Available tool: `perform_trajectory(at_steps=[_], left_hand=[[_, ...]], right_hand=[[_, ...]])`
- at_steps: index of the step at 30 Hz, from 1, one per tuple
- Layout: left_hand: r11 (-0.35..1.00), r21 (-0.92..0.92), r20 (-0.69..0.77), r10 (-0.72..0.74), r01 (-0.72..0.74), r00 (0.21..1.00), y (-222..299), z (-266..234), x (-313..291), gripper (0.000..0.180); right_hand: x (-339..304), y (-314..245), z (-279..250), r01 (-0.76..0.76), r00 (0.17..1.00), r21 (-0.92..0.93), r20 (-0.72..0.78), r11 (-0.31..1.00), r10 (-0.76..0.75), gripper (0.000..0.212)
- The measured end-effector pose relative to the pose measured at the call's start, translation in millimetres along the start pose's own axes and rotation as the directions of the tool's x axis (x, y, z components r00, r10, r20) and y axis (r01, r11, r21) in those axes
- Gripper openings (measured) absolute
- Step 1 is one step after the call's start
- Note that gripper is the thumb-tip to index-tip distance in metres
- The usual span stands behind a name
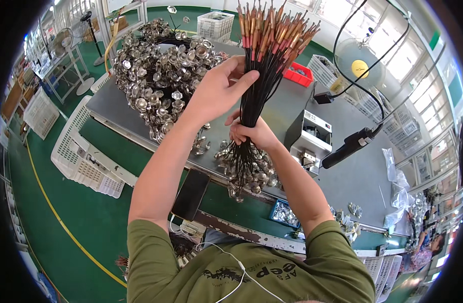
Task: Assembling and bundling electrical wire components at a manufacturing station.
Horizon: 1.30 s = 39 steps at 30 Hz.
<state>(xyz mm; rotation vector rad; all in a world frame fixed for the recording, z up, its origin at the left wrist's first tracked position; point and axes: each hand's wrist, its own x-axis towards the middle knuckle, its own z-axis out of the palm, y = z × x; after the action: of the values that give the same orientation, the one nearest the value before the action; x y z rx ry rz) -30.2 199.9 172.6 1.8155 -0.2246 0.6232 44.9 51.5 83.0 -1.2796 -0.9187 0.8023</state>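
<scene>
Both hands' grip closed on wire bundle (252, 86): left hand (216, 91) above right hand (251, 134)

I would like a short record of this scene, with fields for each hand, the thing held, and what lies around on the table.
left hand: wrapped around the upper part of the wire bundle
right hand: closed on the same bundle lower down
bundle: black wires, upright, copper-coloured tips at the top, round metal caps hanging at the bottom
table: grey, holds a large heap of capped wires
phone: black, at the table's near edge
red tray: at the far side
small machine: right of the hands
</scene>
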Motion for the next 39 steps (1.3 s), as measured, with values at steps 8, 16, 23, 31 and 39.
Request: perform_trajectory(at_steps=[8, 16, 23, 31, 39], left_hand=[[0.988, -0.153, 0.004, 0.012, -0.012, 1.000, -8, -2, 3, 0.031], [0.947, -0.319, -0.029, 0.031, -0.039, 0.999, -4, -7, -5, 0.028], [0.921, -0.375, -0.048, -0.135, 0.107, 0.990, -7, -14, -7, 0.028], [0.901, -0.419, -0.010, -0.127, 0.111, 0.992, -11, -13, -10, 0.027], [0.901, -0.424, 0.001, -0.100, 0.091, 0.995, -8, -15, -12, 0.027]], right_hand=[[-1, 0, -2, -0.020, 1.000, 0.024, 0.012, 1.000, 0.020, 0.029], [-4, -14, 12, -0.055, 0.996, 0.053, 0.070, 0.997, 0.051, 0.035], [-2, -6, 11, -0.088, 0.995, 0.081, 0.061, 0.993, 0.084, 0.033], [-4, 3, 9, -0.062, 0.995, 0.138, 0.082, 0.988, 0.051, 0.030], [-4, 2, 10, -0.059, 0.995, 0.139, 0.084, 0.989, 0.048, 0.028]])
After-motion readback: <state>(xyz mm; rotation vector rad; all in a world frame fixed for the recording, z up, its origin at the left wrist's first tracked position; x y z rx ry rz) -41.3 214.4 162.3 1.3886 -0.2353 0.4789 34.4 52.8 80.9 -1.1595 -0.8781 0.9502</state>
